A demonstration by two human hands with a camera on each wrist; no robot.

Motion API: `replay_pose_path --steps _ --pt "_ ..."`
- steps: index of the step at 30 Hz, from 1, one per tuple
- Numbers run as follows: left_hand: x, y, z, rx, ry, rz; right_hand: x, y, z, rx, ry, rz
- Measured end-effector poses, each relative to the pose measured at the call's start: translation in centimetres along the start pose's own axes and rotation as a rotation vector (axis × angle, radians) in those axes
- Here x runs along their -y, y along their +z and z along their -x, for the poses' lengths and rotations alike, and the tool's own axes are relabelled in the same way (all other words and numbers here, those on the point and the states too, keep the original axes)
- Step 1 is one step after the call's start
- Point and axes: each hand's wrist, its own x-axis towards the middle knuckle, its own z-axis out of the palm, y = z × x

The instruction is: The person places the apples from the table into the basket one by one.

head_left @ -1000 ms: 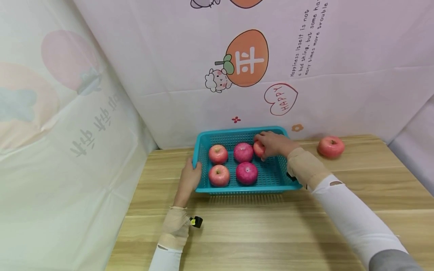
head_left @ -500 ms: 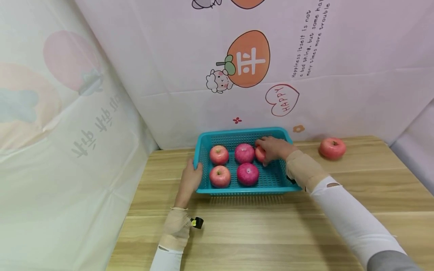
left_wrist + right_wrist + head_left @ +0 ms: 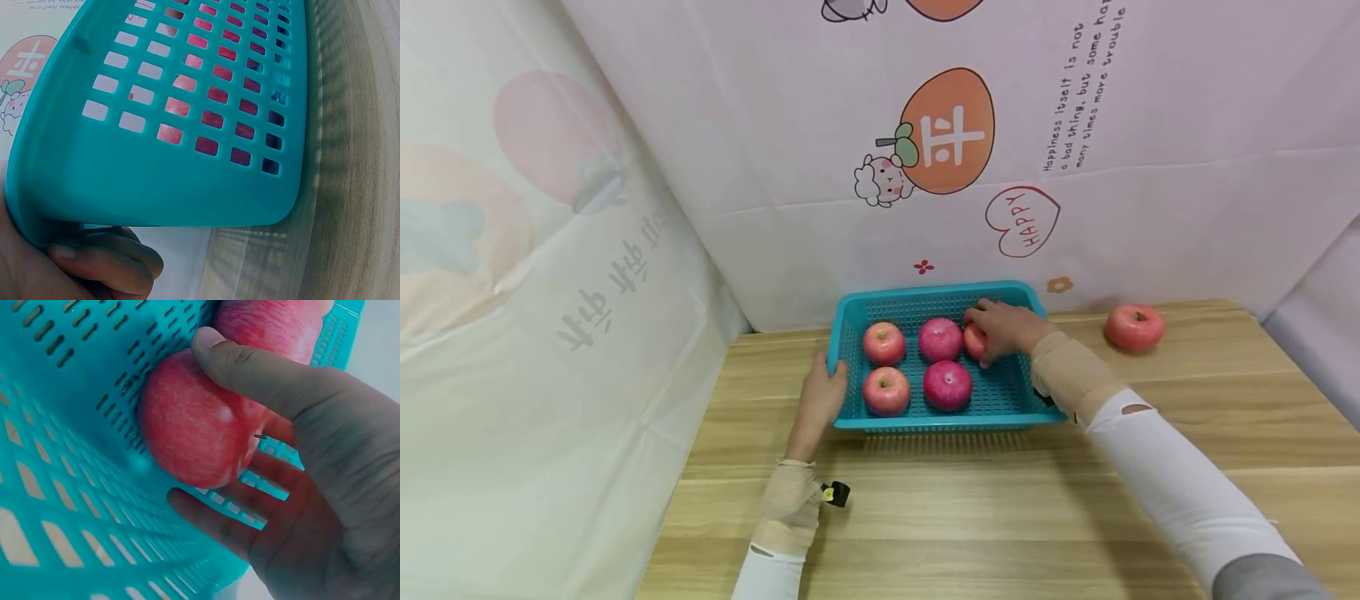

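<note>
A teal plastic basket [image 3: 925,423] with perforated walls stands at the back of the wooden table, several fruits inside. My left hand [image 3: 822,390] grips its left end; in the left wrist view curled fingers [image 3: 112,259] hook round the rim. Inside the basket's back right part, my right hand [image 3: 1006,327] holds a red apple [image 3: 194,422], thumb on top and fingers along its far side. Beside this apple are two darker magenta round fruits, one behind [image 3: 940,340] and one in front [image 3: 947,385]. Two paler apples, one behind [image 3: 883,343] and one in front [image 3: 886,391], sit at the left.
One more red apple [image 3: 1135,327] lies on the table to the right of the basket, near the back edge. A white printed cloth [image 3: 820,242] hangs directly behind the table, and another covers the left side. The wooden tabletop [image 3: 940,517] extends in front.
Over the first half second, my right hand lowered slightly with the apple in the basket. Since then both hands have stayed almost still, and the left keeps its grip on the basket.
</note>
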Motion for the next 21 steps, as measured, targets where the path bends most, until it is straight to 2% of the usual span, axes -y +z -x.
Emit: replay_pose_path --steps 9,14,21 --pt "0.0 0.1 0.1 -0.009 -0.001 -0.012 -0.3 -1.3 0.3 -0.008 -0.017 0.041" --pt "0.0 0.0 0.0 -0.012 -0.006 -0.018 -0.4 -2.5 1.1 -0.021 -0.014 0.052" --pt "-0.1 0.0 0.1 -0.017 -0.008 -0.021 -1.0 -4.2 2.5 -0.059 -0.054 0.069"
